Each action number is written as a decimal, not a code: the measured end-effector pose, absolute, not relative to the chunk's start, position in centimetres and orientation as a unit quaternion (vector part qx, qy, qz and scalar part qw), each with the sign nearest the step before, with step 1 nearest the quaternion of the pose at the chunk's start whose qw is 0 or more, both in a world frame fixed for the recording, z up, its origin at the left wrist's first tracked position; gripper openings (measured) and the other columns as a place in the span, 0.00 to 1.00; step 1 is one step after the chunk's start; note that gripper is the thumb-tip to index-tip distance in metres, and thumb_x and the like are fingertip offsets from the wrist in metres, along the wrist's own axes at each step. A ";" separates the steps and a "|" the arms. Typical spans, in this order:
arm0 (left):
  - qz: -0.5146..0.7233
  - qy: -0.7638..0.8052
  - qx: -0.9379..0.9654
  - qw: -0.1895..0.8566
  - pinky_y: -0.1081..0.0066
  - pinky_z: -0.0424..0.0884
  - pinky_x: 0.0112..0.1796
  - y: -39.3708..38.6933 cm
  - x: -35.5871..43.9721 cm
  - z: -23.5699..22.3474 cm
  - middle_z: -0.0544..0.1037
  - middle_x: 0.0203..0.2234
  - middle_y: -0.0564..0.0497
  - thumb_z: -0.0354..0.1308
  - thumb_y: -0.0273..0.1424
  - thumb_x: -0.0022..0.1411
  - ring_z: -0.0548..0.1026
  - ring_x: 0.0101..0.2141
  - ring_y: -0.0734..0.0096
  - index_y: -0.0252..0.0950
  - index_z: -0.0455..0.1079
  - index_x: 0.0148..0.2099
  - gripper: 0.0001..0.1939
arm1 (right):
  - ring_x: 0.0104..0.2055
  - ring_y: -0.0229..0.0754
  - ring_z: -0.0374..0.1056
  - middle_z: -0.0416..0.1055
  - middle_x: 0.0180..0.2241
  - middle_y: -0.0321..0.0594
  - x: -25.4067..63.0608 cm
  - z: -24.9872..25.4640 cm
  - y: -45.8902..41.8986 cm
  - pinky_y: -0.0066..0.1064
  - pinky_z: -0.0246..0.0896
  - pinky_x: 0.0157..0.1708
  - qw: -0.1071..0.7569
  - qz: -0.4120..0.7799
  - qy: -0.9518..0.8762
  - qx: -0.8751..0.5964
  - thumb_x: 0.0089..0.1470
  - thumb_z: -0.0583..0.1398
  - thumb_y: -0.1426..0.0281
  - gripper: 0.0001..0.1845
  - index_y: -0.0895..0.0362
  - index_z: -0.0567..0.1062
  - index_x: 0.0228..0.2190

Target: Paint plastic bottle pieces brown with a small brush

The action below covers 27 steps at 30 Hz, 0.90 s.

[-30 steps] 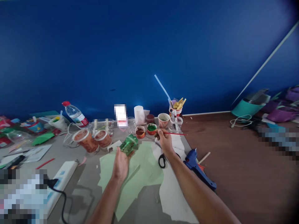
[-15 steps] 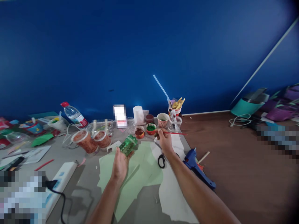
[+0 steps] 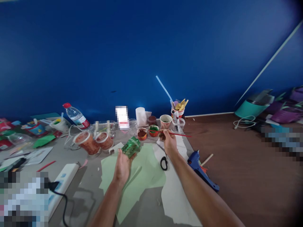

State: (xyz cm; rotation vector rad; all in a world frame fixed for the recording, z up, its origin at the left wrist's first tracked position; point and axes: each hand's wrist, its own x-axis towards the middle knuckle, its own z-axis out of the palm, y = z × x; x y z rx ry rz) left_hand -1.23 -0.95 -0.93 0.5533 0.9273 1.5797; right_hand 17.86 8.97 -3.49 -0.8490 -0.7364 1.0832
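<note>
My left hand is wrapped round a green-painted clear plastic bottle piece, tilted above a light green paper sheet. Between the fingers of my right hand is a thin red paintbrush, lying nearly level. Its tip end reaches over a small cup of green paint; whether the bristles touch the paint I cannot tell. Beside that stands a small cup of brown paint. Behind my right hand is a paper cup with dark liquid in it.
Black-handled scissors lie partly under my right forearm. A blue glue gun rests at the table's right edge. Two brown-painted cups, a red-capped bottle and a power strip are to the left. A blue wall rises behind.
My right hand and the paintbrush have shifted slightly right, and the brush now extends left across the green paint cup. My left hand keeps the bottle piece almost still.
</note>
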 end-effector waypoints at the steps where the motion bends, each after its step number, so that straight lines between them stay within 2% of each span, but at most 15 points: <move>1: 0.674 0.394 0.238 0.578 0.54 0.67 0.51 -0.9 -1.3 -1.0 0.82 0.40 0.42 0.61 0.54 0.53 0.74 0.50 0.52 0.34 0.76 0.41 0.27 | 0.19 0.35 0.60 0.69 0.17 0.35 17.9 -3.5 9.0 0.28 0.52 0.20 0.712 0.493 -0.325 -0.380 0.48 0.62 0.56 0.16 0.57 0.75 0.25; 12: 0.676 0.397 0.239 0.573 0.55 0.67 0.52 -0.9 -1.5 -1.5 0.82 0.40 0.42 0.58 0.54 0.56 0.74 0.51 0.53 0.34 0.76 0.41 0.27 | 0.18 0.34 0.58 0.69 0.17 0.34 17.8 -3.3 8.8 0.28 0.51 0.19 0.691 0.475 -0.355 -0.414 0.48 0.62 0.56 0.17 0.58 0.76 0.25; 22: 0.673 0.396 0.232 0.579 0.53 0.67 0.52 -0.8 -1.5 -1.4 0.82 0.40 0.41 0.57 0.52 0.58 0.74 0.50 0.53 0.33 0.75 0.41 0.25 | 0.18 0.34 0.60 0.70 0.16 0.35 17.9 -3.4 9.1 0.27 0.51 0.18 0.712 0.523 -0.282 -0.374 0.44 0.64 0.57 0.15 0.58 0.74 0.25; 27: 0.681 0.393 0.230 0.574 0.53 0.68 0.52 -0.9 -1.5 -1.5 0.82 0.40 0.42 0.56 0.54 0.57 0.73 0.52 0.53 0.34 0.75 0.41 0.27 | 0.17 0.33 0.58 0.66 0.16 0.31 17.9 -2.8 8.8 0.28 0.51 0.19 0.696 0.570 -0.298 -0.319 0.44 0.64 0.61 0.12 0.56 0.71 0.22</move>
